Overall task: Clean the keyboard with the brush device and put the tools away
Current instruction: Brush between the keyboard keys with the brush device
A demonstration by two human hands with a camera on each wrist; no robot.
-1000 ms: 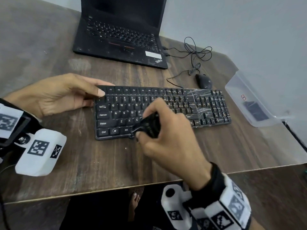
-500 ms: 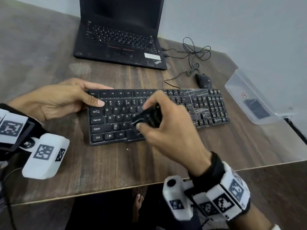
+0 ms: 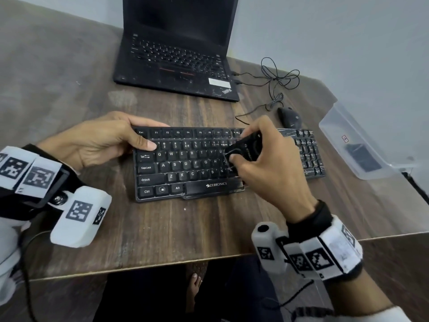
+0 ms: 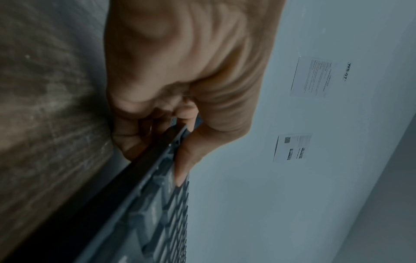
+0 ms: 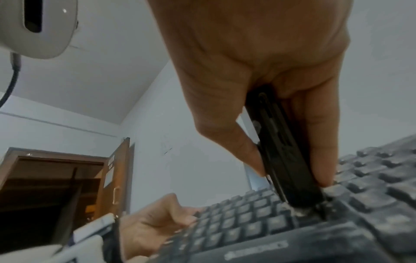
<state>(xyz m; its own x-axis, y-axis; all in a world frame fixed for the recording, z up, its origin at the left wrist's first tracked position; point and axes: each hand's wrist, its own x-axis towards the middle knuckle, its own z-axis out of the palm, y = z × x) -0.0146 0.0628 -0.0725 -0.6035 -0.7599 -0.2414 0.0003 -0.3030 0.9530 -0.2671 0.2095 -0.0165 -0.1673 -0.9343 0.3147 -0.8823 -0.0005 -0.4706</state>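
Head view: a black keyboard is seen lying on the wooden bench at the centre of the frame. Its left end is gripped by the left hand, the thumb laid on the keys near the number row and the fingers curled over the far edge. A black brush device is clamped in the right hand, pinched between thumb and fingers, and its lower tip is pressed among the keys right of centre. In the right wrist view the brush device is shown nearly upright, its tip set between dusty keycaps. A closed-screen-dark laptop is placed at the upper centre, a mouse with tangled cable to its lower right, and a clear plastic box at the right edge.
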